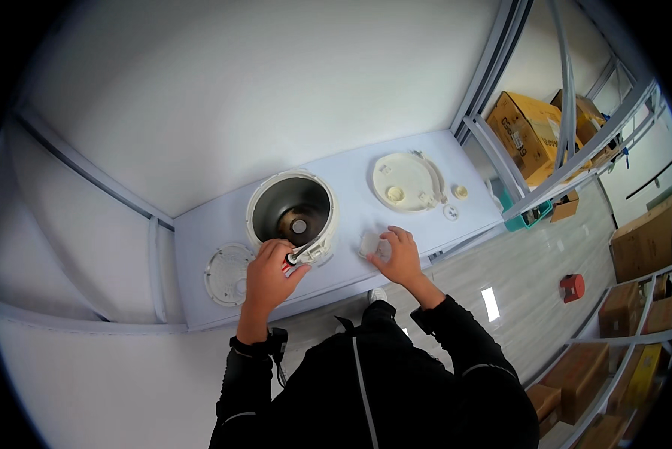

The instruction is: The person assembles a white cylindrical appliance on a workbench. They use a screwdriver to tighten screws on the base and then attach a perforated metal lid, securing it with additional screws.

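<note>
A white rice cooker body [334, 217] stands on the table, its round metal well facing up with a small disc at the bottom. My left hand [267, 278] is closed round a screwdriver [288, 263] with a red and black handle, and the shaft reaches over the cooker's near rim. Right of the cooker, the thumb and fingers of my right hand [400, 259] curve about a small translucent plastic cup [369, 243]. What the cup contains is too faint to make out.
A round perforated white cover [222, 283] lies left of the cooker. At the right lie a white lid [407, 172] with small parts, a cream-coloured round part [461, 192] and a small white disc [450, 212]. Metal frame posts [479, 75] and cardboard boxes [534, 138] stand beyond the white table [223, 217].
</note>
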{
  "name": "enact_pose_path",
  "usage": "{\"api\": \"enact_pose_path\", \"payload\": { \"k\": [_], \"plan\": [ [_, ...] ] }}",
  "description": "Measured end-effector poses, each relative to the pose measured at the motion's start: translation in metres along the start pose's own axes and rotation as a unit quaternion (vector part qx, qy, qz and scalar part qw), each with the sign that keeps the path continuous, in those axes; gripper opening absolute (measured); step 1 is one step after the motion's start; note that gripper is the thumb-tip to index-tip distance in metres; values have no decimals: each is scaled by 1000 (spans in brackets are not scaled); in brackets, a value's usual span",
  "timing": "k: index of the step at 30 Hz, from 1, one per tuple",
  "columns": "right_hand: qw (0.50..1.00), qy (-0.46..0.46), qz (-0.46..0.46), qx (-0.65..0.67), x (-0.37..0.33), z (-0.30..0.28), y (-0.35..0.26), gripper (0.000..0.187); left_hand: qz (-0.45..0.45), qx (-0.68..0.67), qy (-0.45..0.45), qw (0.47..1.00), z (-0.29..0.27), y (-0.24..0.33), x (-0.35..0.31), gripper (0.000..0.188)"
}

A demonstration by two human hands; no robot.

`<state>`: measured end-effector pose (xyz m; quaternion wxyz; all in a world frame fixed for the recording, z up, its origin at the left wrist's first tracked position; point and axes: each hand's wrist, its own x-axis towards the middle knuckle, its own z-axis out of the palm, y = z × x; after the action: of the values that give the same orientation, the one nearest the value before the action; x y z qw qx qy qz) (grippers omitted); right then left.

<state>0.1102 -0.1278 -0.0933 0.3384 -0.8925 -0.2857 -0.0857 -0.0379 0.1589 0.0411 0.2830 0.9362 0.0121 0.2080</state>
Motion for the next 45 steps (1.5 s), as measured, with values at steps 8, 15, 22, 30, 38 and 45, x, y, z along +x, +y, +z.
{"api": "enact_pose_path", "payload": {
  "k": [8,15,22,30,38,45],
  "plan": [
    [981,-26,-179,74,51,-57,-94,59,-42,5,130,991,9,10,-3,40],
    [977,-69,-155,130,91,-37,-103,82,-273,-175,219,920,22,-31,-11,70],
    [955,-130,-128,233,111,-13,-97,95,-289,-253,152,911,8,-15,-11,83],
    [942,-118,-139,283,112,-30,-101,94,-255,-256,188,913,7,-18,-12,87],
    [916,-5,-271,296,95,-55,-96,85,2,-58,319,946,6,-21,-39,37],
    [914,26,-294,277,85,-54,-92,86,79,16,331,940,1,-2,-43,38]
  ]
}}
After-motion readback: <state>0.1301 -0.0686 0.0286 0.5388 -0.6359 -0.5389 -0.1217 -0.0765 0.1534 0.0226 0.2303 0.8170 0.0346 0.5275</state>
